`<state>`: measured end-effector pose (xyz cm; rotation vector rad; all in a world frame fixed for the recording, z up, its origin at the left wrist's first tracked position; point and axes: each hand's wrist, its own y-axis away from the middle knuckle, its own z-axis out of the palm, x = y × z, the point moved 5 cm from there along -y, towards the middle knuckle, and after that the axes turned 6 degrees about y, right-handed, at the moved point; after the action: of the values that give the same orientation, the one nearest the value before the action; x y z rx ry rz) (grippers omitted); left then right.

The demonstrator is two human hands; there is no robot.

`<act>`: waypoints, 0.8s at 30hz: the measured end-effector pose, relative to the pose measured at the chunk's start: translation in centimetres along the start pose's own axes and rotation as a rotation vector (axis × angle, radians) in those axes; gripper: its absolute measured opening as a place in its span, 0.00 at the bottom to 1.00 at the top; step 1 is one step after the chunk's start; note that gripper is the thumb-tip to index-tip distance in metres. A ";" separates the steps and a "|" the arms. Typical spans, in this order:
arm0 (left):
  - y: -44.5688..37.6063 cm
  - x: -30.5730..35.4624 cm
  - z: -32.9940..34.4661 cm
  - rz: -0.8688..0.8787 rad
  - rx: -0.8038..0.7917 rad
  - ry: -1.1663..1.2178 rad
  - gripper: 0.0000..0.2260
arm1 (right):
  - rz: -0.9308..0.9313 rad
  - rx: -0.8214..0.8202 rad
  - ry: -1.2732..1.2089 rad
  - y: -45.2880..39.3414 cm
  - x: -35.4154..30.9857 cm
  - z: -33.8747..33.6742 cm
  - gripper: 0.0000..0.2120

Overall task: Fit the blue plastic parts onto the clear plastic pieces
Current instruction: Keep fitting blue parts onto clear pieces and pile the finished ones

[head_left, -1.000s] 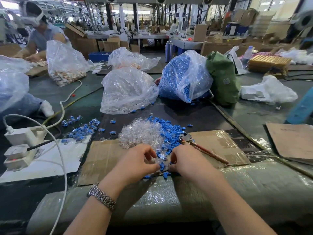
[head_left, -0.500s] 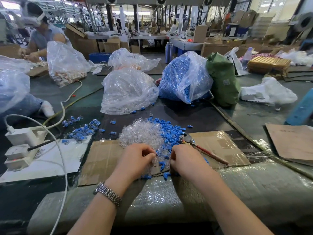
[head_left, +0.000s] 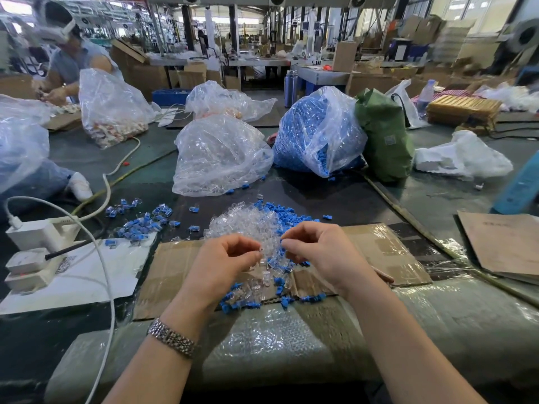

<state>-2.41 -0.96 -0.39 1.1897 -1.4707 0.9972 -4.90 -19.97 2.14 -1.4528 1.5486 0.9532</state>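
A heap of clear plastic pieces [head_left: 242,225] lies on the table in front of me, and loose blue plastic parts [head_left: 291,214] spread behind and to its right. More blue parts [head_left: 242,303] lie scattered on the cardboard sheet [head_left: 175,272] below my hands. My left hand [head_left: 224,260] hovers just above the heap and pinches a clear piece [head_left: 260,252] between thumb and fingers. My right hand [head_left: 323,252] faces it a few centimetres away, with its fingertips pinched on a small blue part that they mostly hide. Joined blue-and-clear pieces [head_left: 140,225] lie in a group at the left.
Behind the heaps stand a bag of clear pieces [head_left: 218,158], a bag of blue parts [head_left: 315,132] and a green bag [head_left: 385,135]. A white power strip [head_left: 32,252] and its cable [head_left: 105,281] lie at the left. A red tool handle [head_left: 383,276] pokes out under my right wrist. Another person [head_left: 73,59] works at the far left.
Both hands have lifted off the cardboard and the blue parts and moved up over the clear heap. The left hand has come away with a clear piece.
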 end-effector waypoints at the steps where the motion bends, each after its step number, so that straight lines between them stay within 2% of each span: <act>1: 0.1 0.1 0.0 0.016 0.007 -0.005 0.06 | -0.008 -0.016 -0.026 0.0 -0.1 0.2 0.02; 4: 0.6 1.1 0.1 0.142 0.051 -0.081 0.08 | -0.009 -0.022 -0.074 -0.1 -0.3 0.9 0.02; 10: 2.1 3.6 0.6 0.576 0.166 -0.384 0.04 | 0.097 -0.132 -0.282 0.1 -0.1 1.9 0.02; 16: 2.6 4.0 1.0 0.695 0.208 -0.497 0.03 | 0.069 -0.104 -0.207 0.2 -0.7 2.2 0.02; 18: 2.6 3.8 1.1 0.691 0.234 -0.484 0.03 | 0.035 -0.069 -0.138 0.1 -0.8 2.4 0.02; 20: 2.4 3.2 0.9 0.590 0.258 -0.347 0.05 | -0.004 -0.021 -0.052 0.1 -1.0 2.5 0.02; 24: 1.4 0.9 0.7 0.087 0.052 0.257 0.08 | -0.104 0.028 -0.022 0.1 -1.2 2.1 0.05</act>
<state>-3.98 -1.51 0.28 0.9988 -1.3084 1.2069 -4.87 -17.61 2.40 -1.4839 1.4502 0.8798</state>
